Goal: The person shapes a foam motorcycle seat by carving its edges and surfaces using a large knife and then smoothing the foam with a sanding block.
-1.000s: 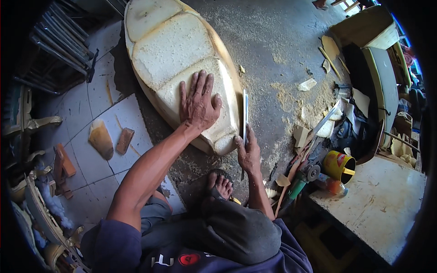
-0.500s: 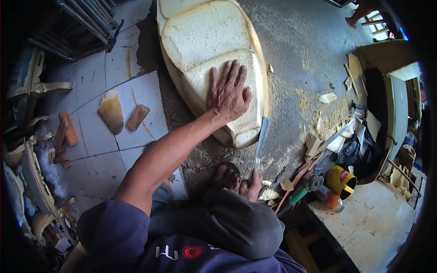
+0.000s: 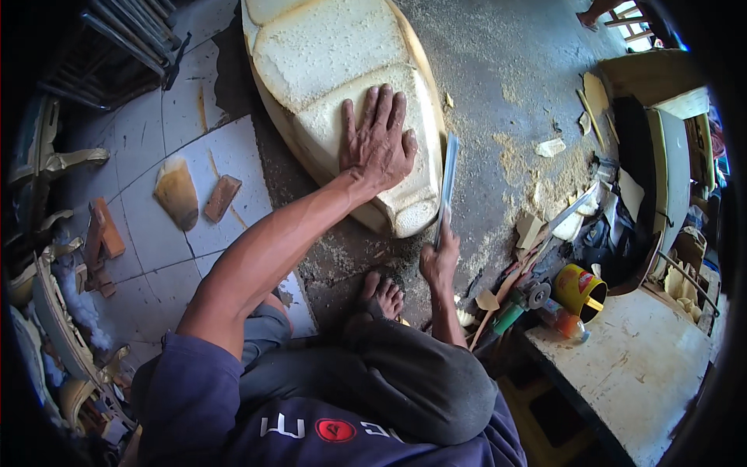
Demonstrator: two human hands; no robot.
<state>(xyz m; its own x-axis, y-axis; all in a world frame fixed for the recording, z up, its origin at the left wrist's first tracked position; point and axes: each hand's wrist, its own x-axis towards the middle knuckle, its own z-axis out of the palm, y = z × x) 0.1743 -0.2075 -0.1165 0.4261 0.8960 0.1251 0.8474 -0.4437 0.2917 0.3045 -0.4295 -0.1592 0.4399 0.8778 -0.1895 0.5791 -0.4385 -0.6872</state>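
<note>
A long, cream-coloured foam seat, shaped like a motorcycle seat and dusted with crumbs, lies on the floor before me. My left hand rests flat on its near section, fingers stretched and apart. At the seat's near right edge, my right hand is closed round the lower end of a long, thin knife. The blade points away from me along the seat's side; whether it touches the foam I cannot tell. The knife's handle is mostly hidden by my fingers.
Foam crumbs litter the dark floor. Left lie a yellowed foam piece and a brick-like block. At right are a green angle grinder, a yellow can, a pale low table and scraps. My bare foot is near the seat.
My right hand has moved forward with the knife, its blade sliding farther up along the seat's right side. My left hand stays on the foam. The whole view has shifted slightly.
</note>
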